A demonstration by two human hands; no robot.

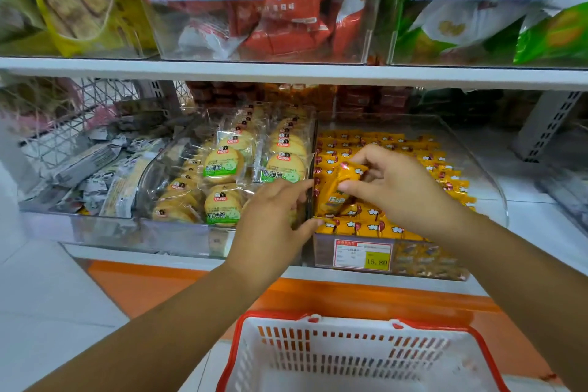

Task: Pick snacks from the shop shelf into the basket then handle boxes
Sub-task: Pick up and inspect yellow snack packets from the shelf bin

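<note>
A: Right hand, what's it doing?

B: Right hand is pinching a yellow packet between thumb and fingertips. It's holding the packet tilted up above the rows in the clear bin on the shelf. Probably gripping by one end so a single packet is coming free and the neighbours aren't dragging along.

A: Left hand?

B: Left hand is sitting at the bin's left wall, fingers loosely curled, thumb lying by the front row. Can't tell if it's gripping anything. My guess is it's steadying the rows or the wall.

A: Where's the basket?

B: Basket is waiting low, directly under both arms and below the shelf edge, mouth facing up. No snacks are showing in the part in view. Parked there so a packet is only needing a short drop, I'd say.

A: Anything nearby?

B: Round biscuit packs are lying in the next bin to the left. A price tag is hanging on the yellow bin's front.

A: Stage?

B: Picking is under way. Boxes aren't started, judging by this.
</note>
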